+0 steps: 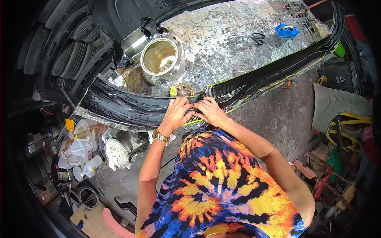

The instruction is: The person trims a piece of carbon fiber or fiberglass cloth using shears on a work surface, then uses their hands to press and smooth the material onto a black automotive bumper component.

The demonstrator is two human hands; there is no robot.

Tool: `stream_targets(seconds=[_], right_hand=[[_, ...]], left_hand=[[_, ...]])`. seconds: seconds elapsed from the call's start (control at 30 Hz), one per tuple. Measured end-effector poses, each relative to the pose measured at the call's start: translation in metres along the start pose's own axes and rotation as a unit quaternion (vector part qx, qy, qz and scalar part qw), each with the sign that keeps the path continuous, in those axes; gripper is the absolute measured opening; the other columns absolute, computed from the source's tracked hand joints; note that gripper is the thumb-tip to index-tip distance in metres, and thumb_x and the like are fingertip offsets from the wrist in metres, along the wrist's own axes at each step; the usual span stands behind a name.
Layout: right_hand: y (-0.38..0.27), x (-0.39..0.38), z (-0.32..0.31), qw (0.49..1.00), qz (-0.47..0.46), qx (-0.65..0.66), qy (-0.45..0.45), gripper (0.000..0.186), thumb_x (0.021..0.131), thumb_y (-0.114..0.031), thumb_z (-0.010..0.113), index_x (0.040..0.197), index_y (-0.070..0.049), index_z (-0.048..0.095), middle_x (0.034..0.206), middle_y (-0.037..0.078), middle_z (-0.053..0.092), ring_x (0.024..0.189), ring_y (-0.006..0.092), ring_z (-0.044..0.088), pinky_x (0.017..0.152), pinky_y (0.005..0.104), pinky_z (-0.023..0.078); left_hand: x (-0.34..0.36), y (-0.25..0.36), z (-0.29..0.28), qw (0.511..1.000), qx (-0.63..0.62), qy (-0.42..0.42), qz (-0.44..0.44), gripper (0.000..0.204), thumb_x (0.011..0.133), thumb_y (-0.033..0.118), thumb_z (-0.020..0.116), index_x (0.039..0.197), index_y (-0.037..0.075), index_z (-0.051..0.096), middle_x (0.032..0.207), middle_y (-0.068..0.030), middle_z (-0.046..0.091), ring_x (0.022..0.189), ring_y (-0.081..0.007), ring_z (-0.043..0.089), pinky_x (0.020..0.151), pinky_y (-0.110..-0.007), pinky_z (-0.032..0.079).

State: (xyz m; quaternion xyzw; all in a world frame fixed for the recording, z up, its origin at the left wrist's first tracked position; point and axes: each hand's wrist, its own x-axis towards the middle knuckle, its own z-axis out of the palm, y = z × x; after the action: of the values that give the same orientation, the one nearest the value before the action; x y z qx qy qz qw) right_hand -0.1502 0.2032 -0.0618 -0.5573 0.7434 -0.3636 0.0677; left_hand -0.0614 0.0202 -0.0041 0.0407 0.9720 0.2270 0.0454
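Observation:
A long curved black mould [123, 104] runs along the near edge of the workbench, its left stretch bare and glossy. Woven carbon fibre cloth [262, 81] with yellow-green edges covers the right stretch. My left hand [177, 113] lies at the left end of the cloth, fingers bent and drawn together on it. Just beside it, my right hand [211, 112] grips the same end of the cloth, its fingertips bent over the weave. The two thumbs nearly meet. What lies right under the fingertips is hidden.
Behind my hands are a resin-stained tin [160, 57] and a small scrap with yellow tape [183, 90]. Scissors [254, 37] and a blue tape dispenser [287, 30] lie farther back on the workbench [210, 47]. Plastic jugs [88, 167] and a metal can [116, 154] stand below left.

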Motion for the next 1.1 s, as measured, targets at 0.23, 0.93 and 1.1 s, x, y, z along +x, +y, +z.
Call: stream_targets(seconds=[0.23,0.93,1.1], right_hand=[[0.004,-0.002,-0.004,1.0,0.002,0.013,-0.004,0.032,0.081,-0.021,0.068,0.105,-0.008,0.052,0.101,0.006,0.061,0.1,0.0236,0.056,0.098,0.041,0.036],[-0.003,-0.037,-0.032,0.486,0.495,0.718,-0.057,0.023,0.094,-0.021,0.057,0.109,-0.004,0.058,0.06,-0.006,0.037,0.046,0.0034,0.029,0.039,0.0198,0.019],[-0.005,-0.032,-0.023,0.453,0.502,0.732,-0.079,0.022,0.094,-0.021,0.055,0.111,-0.008,0.06,0.061,-0.006,0.038,0.048,0.0032,0.03,0.04,0.0183,0.021]], left_hand=[[0.002,0.003,-0.001,1.0,-0.02,-0.003,0.021,0.025,0.08,0.025,0.065,0.099,0.009,0.069,0.092,-0.0043,0.053,0.094,-0.0226,0.048,0.081,-0.037,0.035],[0.013,0.009,0.007,0.999,0.019,-0.004,0.042,0.022,0.078,0.024,0.069,0.086,0.006,0.059,0.095,-0.0065,0.052,0.095,-0.0249,0.049,0.078,-0.038,0.036],[0.013,0.01,0.004,0.997,0.04,-0.029,0.051,0.029,0.075,0.022,0.071,0.092,0.006,0.054,0.1,-0.0076,0.051,0.098,-0.0266,0.049,0.079,-0.038,0.037]])
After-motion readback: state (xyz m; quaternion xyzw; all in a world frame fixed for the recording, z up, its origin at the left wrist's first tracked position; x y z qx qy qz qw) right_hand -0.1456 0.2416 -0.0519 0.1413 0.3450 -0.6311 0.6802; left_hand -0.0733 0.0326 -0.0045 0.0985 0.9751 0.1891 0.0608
